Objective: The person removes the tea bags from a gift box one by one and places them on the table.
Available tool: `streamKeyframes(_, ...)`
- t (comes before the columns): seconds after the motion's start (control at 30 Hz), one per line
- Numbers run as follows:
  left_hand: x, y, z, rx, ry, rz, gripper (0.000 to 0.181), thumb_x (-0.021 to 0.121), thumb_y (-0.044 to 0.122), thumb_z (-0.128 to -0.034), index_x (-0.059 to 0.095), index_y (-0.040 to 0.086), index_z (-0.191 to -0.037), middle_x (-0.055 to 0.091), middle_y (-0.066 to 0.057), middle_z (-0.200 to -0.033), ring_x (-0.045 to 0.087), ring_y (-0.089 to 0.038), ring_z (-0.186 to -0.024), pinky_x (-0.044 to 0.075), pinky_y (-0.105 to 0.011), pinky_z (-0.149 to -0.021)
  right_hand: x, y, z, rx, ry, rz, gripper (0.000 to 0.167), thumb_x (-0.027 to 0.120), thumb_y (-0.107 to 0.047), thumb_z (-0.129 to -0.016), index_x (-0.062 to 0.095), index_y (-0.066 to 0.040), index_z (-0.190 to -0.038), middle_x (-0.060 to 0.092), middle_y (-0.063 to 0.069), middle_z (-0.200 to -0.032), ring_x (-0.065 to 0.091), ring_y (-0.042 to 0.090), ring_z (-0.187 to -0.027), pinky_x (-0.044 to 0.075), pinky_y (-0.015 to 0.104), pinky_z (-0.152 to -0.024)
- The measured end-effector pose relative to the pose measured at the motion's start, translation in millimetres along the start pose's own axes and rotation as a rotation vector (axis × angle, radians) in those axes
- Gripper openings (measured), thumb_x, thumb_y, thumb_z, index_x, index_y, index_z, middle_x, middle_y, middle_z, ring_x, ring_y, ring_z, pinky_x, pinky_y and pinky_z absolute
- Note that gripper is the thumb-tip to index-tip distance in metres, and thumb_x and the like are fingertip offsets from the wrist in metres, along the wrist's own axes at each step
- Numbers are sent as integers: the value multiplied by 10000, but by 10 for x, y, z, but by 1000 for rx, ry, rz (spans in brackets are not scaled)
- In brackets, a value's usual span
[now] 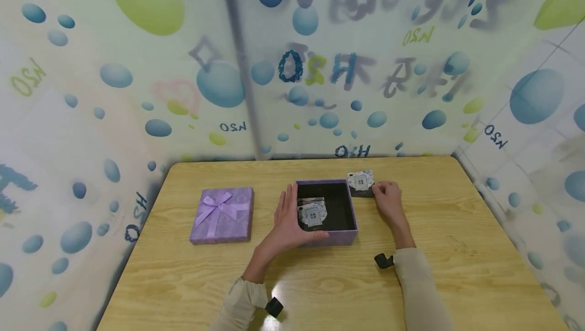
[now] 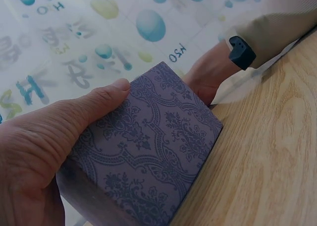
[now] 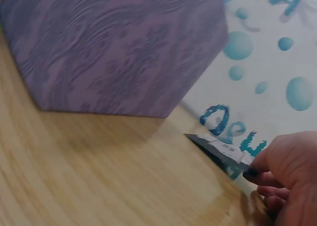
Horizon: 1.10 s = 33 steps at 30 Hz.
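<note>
An open purple gift box with a black inside stands on the table. My left hand holds it at the near left corner, thumb along the front and fingers along the left side. In the left wrist view the thumb of that hand lies against the box's embossed wall. Inside the box, at its left, lies a patterned grey-and-white card. Just right of the box, my right hand pinches a similar flat card with a black lower part. The right wrist view shows this card thin and tilted.
A purple lid with a ribbon bow lies left of the box. The wooden table meets a wall printed with blue and green drops along its back edge. Each wrist wears a small black device.
</note>
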State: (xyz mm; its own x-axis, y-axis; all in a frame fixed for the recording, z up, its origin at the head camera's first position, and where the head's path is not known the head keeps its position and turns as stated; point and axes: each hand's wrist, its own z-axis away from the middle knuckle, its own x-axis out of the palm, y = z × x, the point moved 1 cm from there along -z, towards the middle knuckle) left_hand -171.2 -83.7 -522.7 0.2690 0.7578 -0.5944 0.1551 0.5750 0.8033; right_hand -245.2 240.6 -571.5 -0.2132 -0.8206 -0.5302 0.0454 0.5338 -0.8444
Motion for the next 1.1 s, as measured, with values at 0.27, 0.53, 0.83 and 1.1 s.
streamKeyframes(0.27,-10,5,2,-3,-4,5,1464,893,670,-699,-198,391,-1635,-187,94,-1726,-128,-292,-1611,0,-687,-1227,44,36,18,50,127,14,287,555,-91,-1020,709,151,-1025,535,265,-1173,498,368,-1104,414,522,-982)
streamKeyframes(0.53,-2,-3,-4,0,-6,3,1464,884,682,-702,-175,346,-1655,-185,89,-1728,-117,-304,-1613,0,-689,-1226,52,23,35,34,201,12,284,622,-104,-1021,736,154,-1058,577,269,-1133,538,380,-1080,429,485,-932)
streamKeyframes(0.83,1,-13,-3,7,2,12,1472,888,686,-693,-131,291,-1678,-180,95,-1729,-114,-307,-1613,5,-702,-1219,61,37,46,-11,287,27,296,652,-127,-1013,755,150,-996,628,282,-1034,574,396,-989,460,479,-842)
streamKeyframes(1.1,5,-8,1,15,3,0,1464,882,705,-684,-201,418,-1627,-175,71,-1736,-120,-317,-1611,13,-692,-1224,44,8,44,37,314,39,342,605,-133,-1026,729,185,-1000,602,288,-1020,551,417,-1000,432,507,-874)
